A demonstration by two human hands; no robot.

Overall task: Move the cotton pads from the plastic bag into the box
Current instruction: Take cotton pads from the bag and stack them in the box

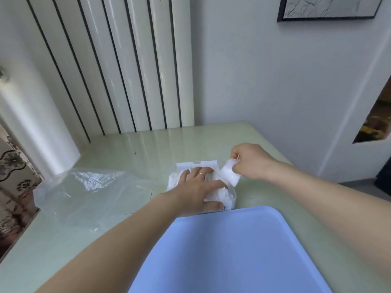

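Note:
A small white plastic bag (220, 196) of cotton pads lies on the pale green table (127, 149), just beyond the blue box (228, 250). My left hand (196, 187) lies on top of the bag with its fingers spread, holding it down. To the right, my right hand (251, 161) pinches a small stack of white cotton pads (229, 175) at the bag's right edge, lifted slightly above the table. The blue box stands open at the near edge, and no pads show in the visible part of it.
A large clear plastic bag (88, 193) lies crumpled on the table to the left. White ribbed panels and a wall stand behind the table. A patterned curtain (12, 176) hangs at the far left.

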